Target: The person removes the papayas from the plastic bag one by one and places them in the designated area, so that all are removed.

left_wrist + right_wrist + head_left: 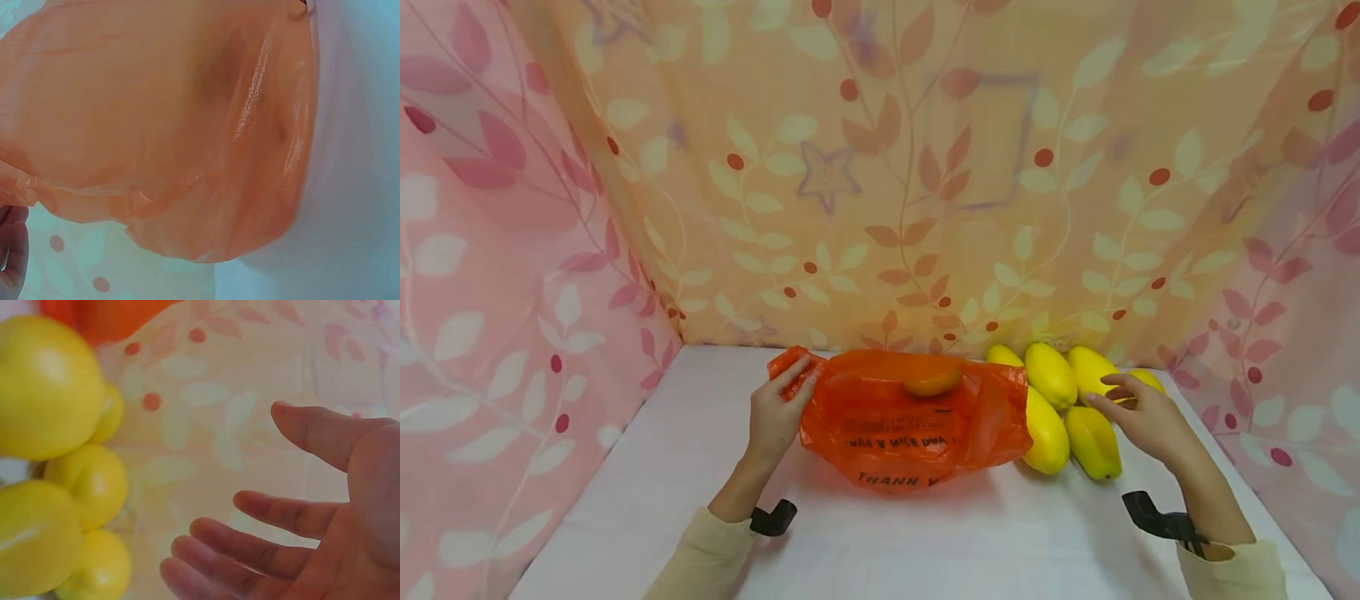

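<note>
An orange-red plastic bag (880,442) with dark printed lettering lies on the table in the head view. At its left top edge, my left hand (777,412) pinches the film between thumb and fingers. Tinted by the bag, one mango (932,382) shows inside it. To the bag's right, several yellow mangoes (1049,375) lie clustered, the front one (1093,442) greenish. Over the cluster's right side hovers my right hand (1146,417), fingers spread and holding nothing. The right wrist view shows a gap between this hand and the mangoes (50,387). The bag (137,112) fills most of the left wrist view.
A white cloth (865,550) covers the table. Patterned curtains stand behind (895,208) and at the left (497,250) and right (1285,350) sides. Each wrist carries a black mount, the right one (1157,518) close above the cloth.
</note>
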The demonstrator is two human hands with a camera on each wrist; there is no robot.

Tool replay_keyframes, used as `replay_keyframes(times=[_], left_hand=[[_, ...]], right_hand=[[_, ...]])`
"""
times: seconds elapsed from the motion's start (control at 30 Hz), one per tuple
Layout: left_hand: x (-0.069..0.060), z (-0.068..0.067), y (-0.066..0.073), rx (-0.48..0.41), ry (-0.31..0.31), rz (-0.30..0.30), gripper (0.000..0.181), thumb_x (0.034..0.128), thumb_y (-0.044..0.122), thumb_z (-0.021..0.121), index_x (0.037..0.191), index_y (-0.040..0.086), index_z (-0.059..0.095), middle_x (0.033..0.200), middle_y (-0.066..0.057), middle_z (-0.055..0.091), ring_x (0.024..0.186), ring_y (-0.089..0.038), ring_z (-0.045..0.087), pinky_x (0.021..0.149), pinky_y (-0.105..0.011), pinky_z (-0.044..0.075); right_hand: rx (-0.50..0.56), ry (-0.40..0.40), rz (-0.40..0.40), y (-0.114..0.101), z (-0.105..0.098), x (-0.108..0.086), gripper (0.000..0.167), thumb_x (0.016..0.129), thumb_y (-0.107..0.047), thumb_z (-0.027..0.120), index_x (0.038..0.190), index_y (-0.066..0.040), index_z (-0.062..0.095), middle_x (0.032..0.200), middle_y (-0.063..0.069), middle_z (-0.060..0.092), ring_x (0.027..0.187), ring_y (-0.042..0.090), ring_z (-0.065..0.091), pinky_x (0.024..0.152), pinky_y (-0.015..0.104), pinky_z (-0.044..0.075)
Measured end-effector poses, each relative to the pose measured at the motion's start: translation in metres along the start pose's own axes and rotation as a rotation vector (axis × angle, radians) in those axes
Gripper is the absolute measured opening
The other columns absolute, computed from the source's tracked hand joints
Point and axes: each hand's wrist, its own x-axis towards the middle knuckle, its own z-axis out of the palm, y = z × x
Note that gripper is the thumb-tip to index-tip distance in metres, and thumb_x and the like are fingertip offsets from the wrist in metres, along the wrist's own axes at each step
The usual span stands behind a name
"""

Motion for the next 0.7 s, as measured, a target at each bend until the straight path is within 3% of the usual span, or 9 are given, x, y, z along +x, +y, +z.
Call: replay_keyframes(times=[0.3,0.43,0.57,0.63,0.7], left_hand=[[0.0,-0.001,0.0,-0.029,-0.013,-0.016,0.036,0.092,0.017,0.068,0.126,0.007,0.066,0.115,-0.016,0.071,0.088,-0.03,0.072,0.067,-0.012,0.054],[0.0,0.0,0.001,-0.033,-0.005,-0.013,0.036,0.0914,0.016,0.068,0.126,0.007,0.067,0.116,-0.017,0.071,0.087,-0.03,0.072,0.066,-0.011,0.053],[-0.001,0.0,0.003,-0.038,-0.006,-0.017,0.035,0.0915,0.016,0.068,0.126,0.007,0.067,0.116,-0.017,0.071,0.083,-0.028,0.071,0.065,-0.011,0.054],[0.0,0.0,0.004,-0.03,-0.006,-0.018,0.035,0.0918,0.016,0.068,0.126,0.007,0.066,0.116,-0.018,0.071,0.084,-0.028,0.072,0.065,-0.011,0.053],[0.0,0.0,0.004,-0.022,0.001,-0.016,0.035,0.0914,0.016,0.069,0.125,0.007,0.067,0.116,-0.017,0.071,0.086,-0.03,0.072,0.066,-0.01,0.053]], right_hand=[[0.045,0.09,-0.066,-0.023,-0.007,-0.008,0.066,0.098,-0.048,0.05,0.138,0.004,0.046,0.126,0.031,0.056,0.111,0.046,0.053,0.084,0.057,0.054],[0.09,0.15,-0.14,-0.029,-0.01,-0.013,0.053,0.099,-0.04,0.053,0.133,0.001,0.052,0.123,0.028,0.059,0.106,0.039,0.057,0.078,0.026,0.057],[0.153,0.21,-0.221,-0.039,-0.012,-0.017,0.043,0.098,-0.03,0.057,0.13,-0.001,0.056,0.121,0.025,0.06,0.098,0.001,0.057,0.073,0.0,0.041],[0.173,0.245,-0.261,-0.047,-0.012,-0.019,0.04,0.097,-0.027,0.059,0.129,-0.001,0.057,0.12,0.023,0.061,0.092,-0.014,0.05,0.074,-0.002,0.039],[0.199,0.272,-0.308,-0.056,-0.011,-0.02,0.037,0.097,-0.023,0.06,0.127,-0.002,0.059,0.117,0.017,0.062,0.092,-0.02,0.046,0.076,-0.002,0.04]])
